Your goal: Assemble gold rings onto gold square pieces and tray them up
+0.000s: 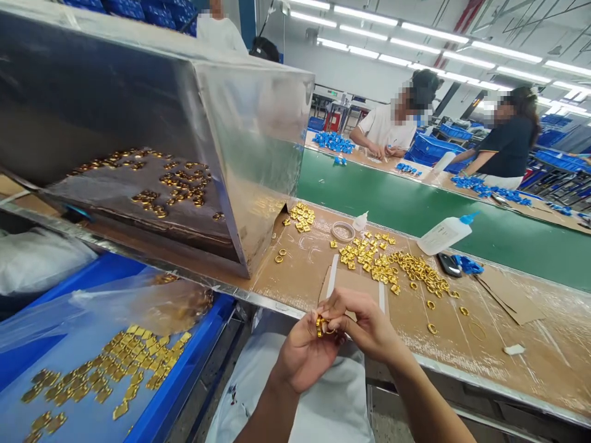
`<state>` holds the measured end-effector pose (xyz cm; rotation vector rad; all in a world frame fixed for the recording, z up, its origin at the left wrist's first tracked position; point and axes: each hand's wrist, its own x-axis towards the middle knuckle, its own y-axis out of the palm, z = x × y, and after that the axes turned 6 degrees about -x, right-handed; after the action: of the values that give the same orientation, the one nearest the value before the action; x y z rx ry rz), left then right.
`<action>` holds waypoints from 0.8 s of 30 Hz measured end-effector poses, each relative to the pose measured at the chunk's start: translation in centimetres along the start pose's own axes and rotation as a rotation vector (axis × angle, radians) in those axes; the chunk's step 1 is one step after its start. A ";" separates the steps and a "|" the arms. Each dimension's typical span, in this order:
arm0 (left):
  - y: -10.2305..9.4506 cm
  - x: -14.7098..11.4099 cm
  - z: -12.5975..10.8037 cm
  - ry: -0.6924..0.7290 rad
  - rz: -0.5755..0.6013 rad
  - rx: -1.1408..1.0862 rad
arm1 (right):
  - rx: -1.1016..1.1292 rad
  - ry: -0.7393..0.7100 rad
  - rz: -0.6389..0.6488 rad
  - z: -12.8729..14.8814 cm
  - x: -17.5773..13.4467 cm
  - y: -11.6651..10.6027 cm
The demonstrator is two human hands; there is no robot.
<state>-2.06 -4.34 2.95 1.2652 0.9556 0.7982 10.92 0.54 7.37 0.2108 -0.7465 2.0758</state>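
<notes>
Just past the front edge of the bench, my left hand [305, 355] is turned palm up, its fingers pinched on a small gold piece [319, 325]. My right hand [364, 323] meets it from the right, fingers closed at the same piece, and a ring shape partly shows between them. Much of the piece is covered by the fingers. Beyond my hands lie a pile of square gold pieces [364, 253] and a pile of gold rings [422, 271]. Under my fingers' far side is a cardboard sheet [353, 280] with white tape strips.
A large metal hood [258, 141] stands left, with gold rings inside. Below it sits a blue crate [184, 363] with gold pieces on plastic. A white bottle [446, 235], tape roll [343, 231] and dark object [449, 264] lie on the bench. Beyond the green belt [369, 191], people work.
</notes>
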 end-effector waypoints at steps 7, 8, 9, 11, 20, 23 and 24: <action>0.3 -0.1 -0.3 0.012 -0.033 0.062 | -0.016 0.002 -0.004 -0.1 0.2 0.2; 0.3 -0.1 -0.3 0.012 -0.029 0.061 | -0.017 -0.002 -0.002 -0.1 0.2 0.2; 0.3 -0.1 -0.3 0.012 -0.024 0.054 | -0.019 -0.005 0.001 -0.1 0.3 0.2; 0.3 -0.1 -0.3 0.014 -0.019 0.033 | -0.025 -0.009 0.004 0.0 0.3 0.2; 0.6 -0.1 -0.5 0.035 -0.041 0.001 | -0.033 0.002 0.008 -0.1 0.5 0.3; 0.7 -0.2 -0.5 0.054 -0.065 -0.004 | -0.027 0.003 0.021 0.0 0.8 0.3; 0.8 -0.2 -0.6 0.056 -0.071 -0.004 | -0.023 0.004 0.030 0.1 0.9 0.3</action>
<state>-2.63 -4.17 3.70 1.2037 1.0380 0.7832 10.15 0.97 7.69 0.1831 -0.7753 2.0944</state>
